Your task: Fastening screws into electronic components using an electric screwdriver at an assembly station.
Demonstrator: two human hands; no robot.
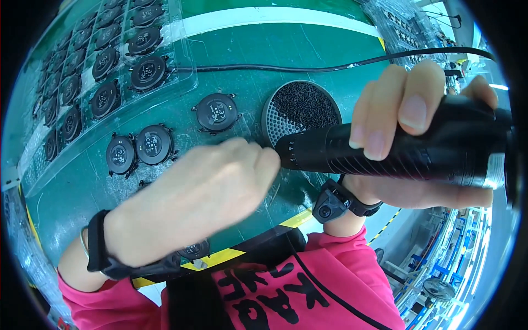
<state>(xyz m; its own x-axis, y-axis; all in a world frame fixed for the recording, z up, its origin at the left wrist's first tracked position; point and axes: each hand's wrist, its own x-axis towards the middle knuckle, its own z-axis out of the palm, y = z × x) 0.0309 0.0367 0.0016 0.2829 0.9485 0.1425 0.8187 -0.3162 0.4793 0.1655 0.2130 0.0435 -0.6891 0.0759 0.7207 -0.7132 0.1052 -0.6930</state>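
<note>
Nearest my camera is the driver [418, 157], a black ribbed cylinder lying crosswise to the right of the dish [276, 124], its nose overlapping the dish's near edge in my view. I have it in my right hand [388, 110], fingers wrapped over the barrel and closed firmly on it. My left hand [231, 170] is curled, to the near left of the dish, its fingertip side right at the nose. It's blurred and its back faces me, so I can't tell how far its fingers are closed, whether they touch the nose, or whether they pinch anything.

The dish itself holds a heap of small black screws [305, 104] on its far side; the near-left part of its dimpled floor is bare. Left of the dish lie loose round black cases: one close by [215, 113], and two side by side farther left [154, 144]. Beyond the dish a black cable [324, 69] crosses the green bench [242, 49], and far left of it a clear tray [190, 71] holds rows of similar cases.

I'd judge the step to be readying the driver's tip, perhaps with a screw; no case sits under it. The next move seems to call for a steady barrel and clear sight of the tip.
</note>
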